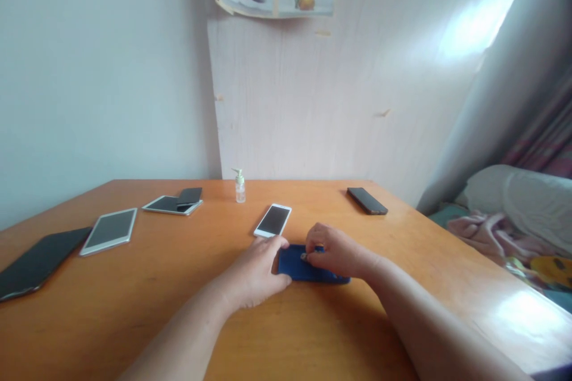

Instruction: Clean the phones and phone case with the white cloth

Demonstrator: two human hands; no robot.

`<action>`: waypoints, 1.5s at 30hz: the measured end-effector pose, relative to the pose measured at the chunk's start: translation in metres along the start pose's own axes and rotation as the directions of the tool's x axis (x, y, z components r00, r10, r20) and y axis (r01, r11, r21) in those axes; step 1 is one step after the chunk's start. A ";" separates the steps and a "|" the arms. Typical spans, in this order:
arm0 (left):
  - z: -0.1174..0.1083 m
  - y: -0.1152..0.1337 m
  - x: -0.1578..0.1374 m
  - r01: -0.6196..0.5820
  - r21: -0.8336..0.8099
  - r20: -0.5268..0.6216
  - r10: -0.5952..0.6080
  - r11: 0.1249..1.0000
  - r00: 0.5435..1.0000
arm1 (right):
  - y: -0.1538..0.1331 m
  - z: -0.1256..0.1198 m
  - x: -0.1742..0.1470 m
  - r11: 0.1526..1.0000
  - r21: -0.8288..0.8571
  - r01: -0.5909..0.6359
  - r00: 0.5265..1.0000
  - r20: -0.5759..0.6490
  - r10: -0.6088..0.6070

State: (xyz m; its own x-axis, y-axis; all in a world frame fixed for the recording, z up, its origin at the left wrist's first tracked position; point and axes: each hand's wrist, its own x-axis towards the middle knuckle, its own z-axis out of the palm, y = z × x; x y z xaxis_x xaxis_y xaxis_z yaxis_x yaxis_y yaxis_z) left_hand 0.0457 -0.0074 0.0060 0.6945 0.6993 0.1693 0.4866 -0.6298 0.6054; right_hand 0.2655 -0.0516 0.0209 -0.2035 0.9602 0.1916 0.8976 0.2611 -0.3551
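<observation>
A blue phone case [292, 263] lies flat on the wooden table in front of me; whether a phone is inside it cannot be told. My left hand [257, 271] grips its left end, with the thumb at the near edge and the fingers at the far edge. Over the middle of the case, my right hand [333, 247] is closed in a pinch. A small whitish piece [304, 256] shows at its fingertips, against the blue surface. Just beyond my left hand rests a white phone [273, 220] with a dark screen.
A clear pump bottle [240, 189] stands toward the back. On the left are a black tablet-like slab [42, 262], a white tablet [110, 231], and another white tablet [163, 204] with a dark phone [190, 196] on it. A black phone [367, 200] lies back right.
</observation>
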 end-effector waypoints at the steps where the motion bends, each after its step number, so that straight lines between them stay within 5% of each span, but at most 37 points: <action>1: 0.000 -0.001 0.000 -0.011 -0.002 -0.002 0.011 1.000 1.000 | 0.001 0.000 0.000 1.000 -0.009 -0.023 1.000 0.001 0.023; 8: 0.006 -0.009 0.005 0.060 0.034 -0.105 -0.056 0.998 0.993 | 0.003 -0.002 -0.003 0.972 -0.079 -0.223 0.965 0.120 0.231; 12: 0.012 -0.002 0.004 0.096 0.012 -0.109 -0.095 0.995 0.989 | -0.003 -0.001 -0.004 0.955 -0.135 -0.264 0.960 0.061 0.274; 19: 0.019 0.010 0.001 0.066 0.065 -0.105 -0.059 0.996 0.993 | -0.024 0.000 -0.006 0.979 -0.133 -0.152 0.975 0.144 0.171; 24: 0.022 0.008 0.003 0.089 0.055 -0.118 -0.082 0.994 0.990 | -0.023 0.002 -0.001 0.917 -0.296 -0.266 0.962 -0.025 0.271; 30: 0.024 0.010 0.004 0.120 0.084 -0.091 -0.113 0.989 0.989 | -0.022 0.006 -0.002 0.977 -0.152 -0.146 0.978 0.128 0.166; 40: 0.030 0.013 -0.002 0.140 0.157 -0.148 -0.117 0.978 0.982 | -0.016 0.007 0.002 0.929 -0.225 -0.294 0.952 0.010 0.304; 45: 0.029 0.013 -0.001 0.120 0.110 -0.117 -0.107 0.987 0.987 | -0.018 0.002 -0.002 0.977 -0.136 -0.165 0.971 0.153 0.186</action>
State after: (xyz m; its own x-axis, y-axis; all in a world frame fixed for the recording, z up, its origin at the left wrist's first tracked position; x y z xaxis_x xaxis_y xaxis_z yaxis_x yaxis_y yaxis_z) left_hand 0.0666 -0.0260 -0.0094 0.5717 0.7974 0.1931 0.6216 -0.5745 0.5325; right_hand 0.2485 -0.0577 0.0254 -0.0910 0.9956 -0.0203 0.9636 0.0829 -0.2541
